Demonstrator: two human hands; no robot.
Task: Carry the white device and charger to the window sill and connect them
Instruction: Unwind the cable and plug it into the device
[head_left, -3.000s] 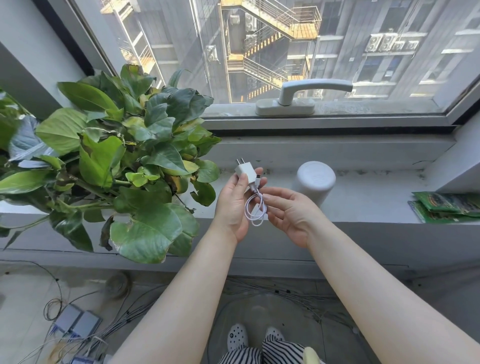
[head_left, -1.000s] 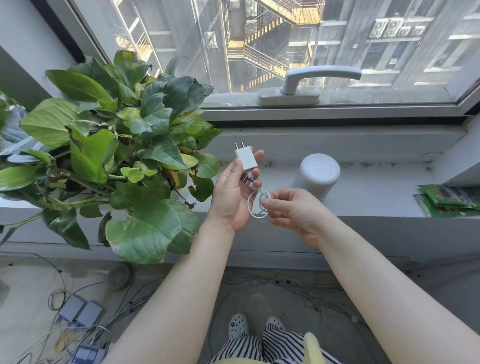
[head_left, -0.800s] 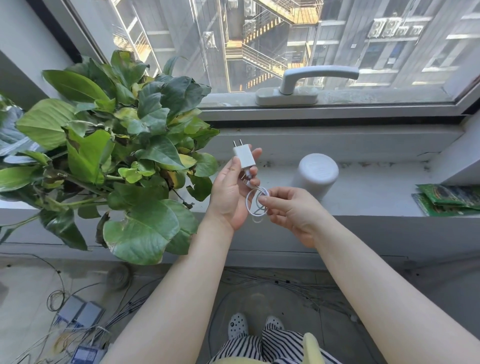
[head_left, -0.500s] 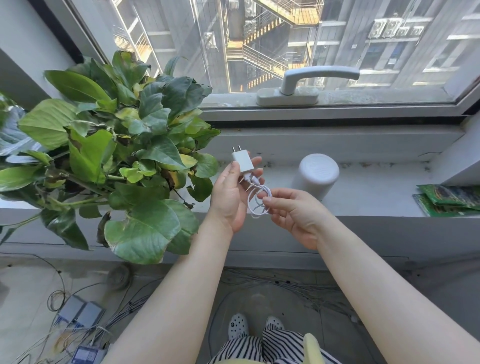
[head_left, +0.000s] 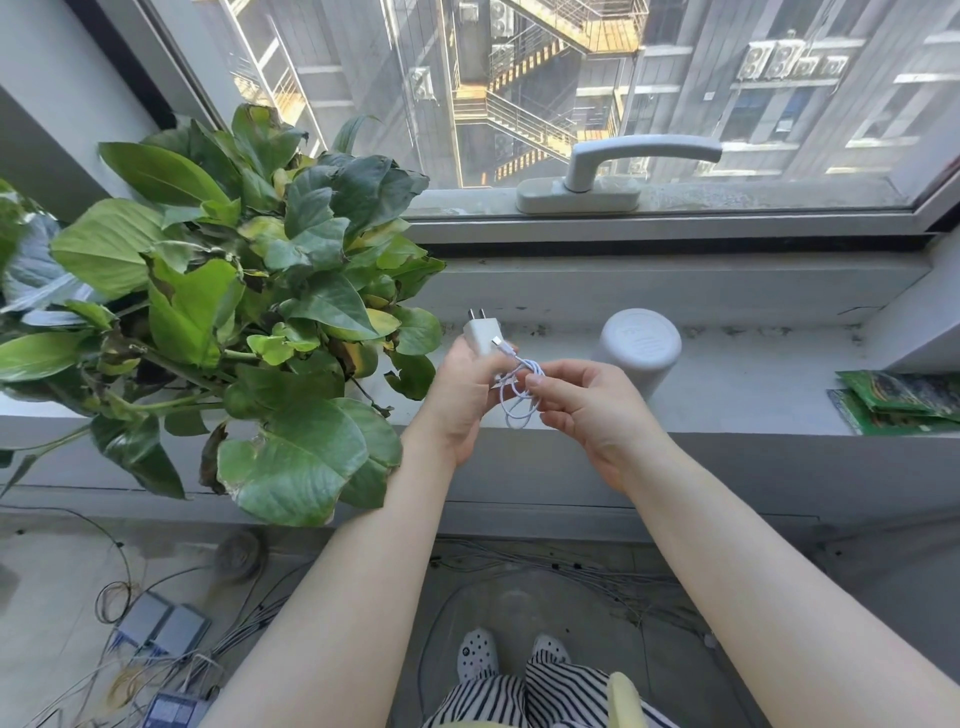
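Fingers: left hand (head_left: 464, 387) wraps the charger (head_left: 482, 336), prongs pointing up and away; right hand (head_left: 587, 402) pinches the cable (head_left: 519, 387) between thumb and fingertips.
Charger: white block, held in the air just left of the device (head_left: 636, 351), over the sill's front edge.
Cable: thin, white, bunched in loose loops between the two hands; its free plug (head_left: 497, 342) lies against the charger body, not in the device.
Device: white cylinder standing upright on the sill (head_left: 753, 395), just right of and behind the hands, touched by neither.
Plant (head_left: 223, 306): large green leaves, well left of the device, some overhanging the sill's front; nearest leaves are close to the left hand.
Packets (head_left: 898, 400): green, stacked flat on the sill, well right of the device.
Handle (head_left: 618, 174): grey window lever on the frame, above and behind the device, pointing right.
Floor (head_left: 62, 582): below the sill, loose wires and small grey boxes (head_left: 163, 626) to the left of the device's line; person's striped trousers and white shoes (head_left: 511, 652) directly beneath the hands.
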